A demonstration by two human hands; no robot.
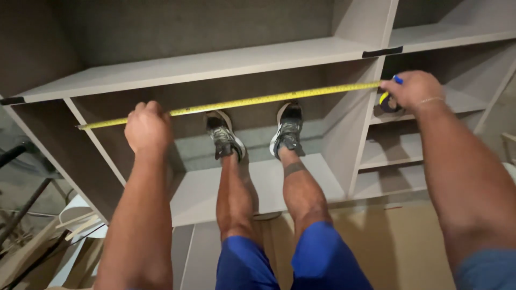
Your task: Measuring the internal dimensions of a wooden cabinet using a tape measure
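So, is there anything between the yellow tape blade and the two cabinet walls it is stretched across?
Nothing visible blocks it. The tape measure blade runs free between the left hand and the right hand, above the shoes.

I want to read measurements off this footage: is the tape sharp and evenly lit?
Head view: the yellow tape measure is well lit but its marks are too soft and small to read; the left hand covers part; wide-angle distortion bends the shelf unit.
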